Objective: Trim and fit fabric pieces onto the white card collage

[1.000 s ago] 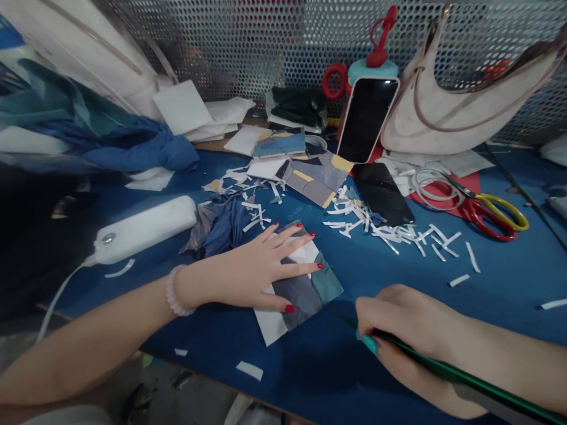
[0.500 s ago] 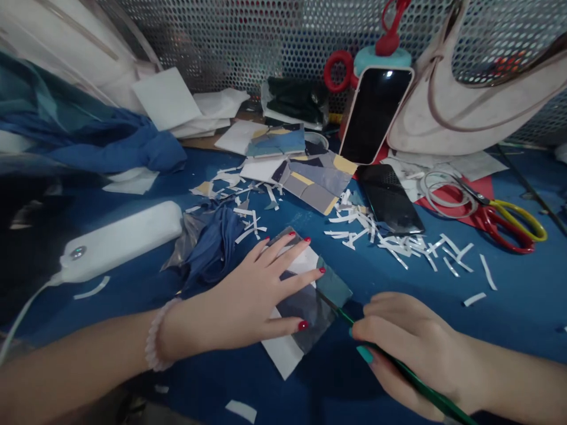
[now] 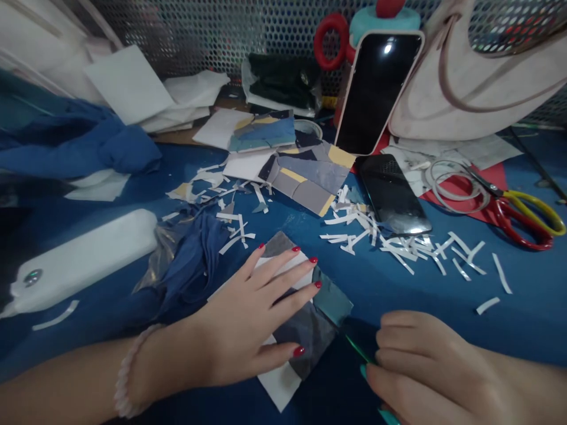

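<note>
My left hand (image 3: pixel 261 307), fingers spread, presses flat on a small collage card (image 3: pixel 312 336) of grey, dark and white pieces. A teal-green piece (image 3: pixel 332 298) lies at the card's right side, by my fingertips. To the right, my right hand (image 3: pixel 429 369) is closed around a slim green tool (image 3: pixel 357 348) with a thin pointed end. Its tip is close to the lower edge of the teal piece; whether it touches is unclear. Most of the tool is hidden by my fingers, so its exact kind does not show.
White paper strips (image 3: pixel 411 254) are scattered beyond my hands. Behind them are patchwork cards (image 3: pixel 305 180), a dark phone (image 3: pixel 392 192), an upright phone (image 3: pixel 378 94) and scissors (image 3: pixel 522 218). Blue cloth (image 3: pixel 195 248) and a white oblong device (image 3: pixel 88 254) lie left.
The view has shifted closer. My right hand has drawn back, down and to the right, and the tool tip has moved off the teal piece's surface. My left hand remains on the card.
</note>
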### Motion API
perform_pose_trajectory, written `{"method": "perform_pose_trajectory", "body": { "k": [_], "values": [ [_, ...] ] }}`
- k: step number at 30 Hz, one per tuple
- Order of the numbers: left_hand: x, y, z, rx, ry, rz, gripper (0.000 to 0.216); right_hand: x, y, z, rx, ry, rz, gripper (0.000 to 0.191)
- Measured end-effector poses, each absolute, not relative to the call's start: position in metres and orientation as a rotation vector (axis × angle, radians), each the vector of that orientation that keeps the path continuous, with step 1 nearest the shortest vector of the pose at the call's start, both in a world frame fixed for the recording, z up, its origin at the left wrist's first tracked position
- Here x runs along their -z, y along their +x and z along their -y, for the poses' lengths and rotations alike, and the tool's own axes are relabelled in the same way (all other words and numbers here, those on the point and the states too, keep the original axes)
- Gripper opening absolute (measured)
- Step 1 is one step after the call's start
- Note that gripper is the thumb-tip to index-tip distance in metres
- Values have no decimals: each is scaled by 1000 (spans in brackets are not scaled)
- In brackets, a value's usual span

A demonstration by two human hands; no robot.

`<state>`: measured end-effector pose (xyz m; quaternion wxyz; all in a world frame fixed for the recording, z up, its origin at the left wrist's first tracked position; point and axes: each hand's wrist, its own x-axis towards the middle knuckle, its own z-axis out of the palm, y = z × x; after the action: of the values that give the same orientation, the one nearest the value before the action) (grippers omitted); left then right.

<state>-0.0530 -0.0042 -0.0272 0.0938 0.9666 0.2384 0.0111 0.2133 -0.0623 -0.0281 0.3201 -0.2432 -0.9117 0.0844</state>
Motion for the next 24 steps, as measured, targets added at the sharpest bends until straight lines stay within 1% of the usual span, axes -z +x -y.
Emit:
{"method": "perform_pose_trajectory", "body": {
  "k": [4,7,11,14,19,24],
  "values": [
    [25,-53,1,-36,2828,-661,63,21,208,54,-264,-609,2389,53],
    [24,-55,-2,-76,2812,-593,62,15,208,54,-311,-633,2486,59],
    [23,-56,-4,-87,2810,-519,62,10,212,64,-394,-793,2614,53],
    [21,-56,-5,-68,2802,-534,63,13,215,69,-446,-768,2615,48],
    [19,-54,-4,-52,2775,-531,64,19,217,70,-548,-758,2589,47],
    [19,-55,-6,-60,2772,-524,65,11,217,59,-714,-770,2560,44]
  ]
}}
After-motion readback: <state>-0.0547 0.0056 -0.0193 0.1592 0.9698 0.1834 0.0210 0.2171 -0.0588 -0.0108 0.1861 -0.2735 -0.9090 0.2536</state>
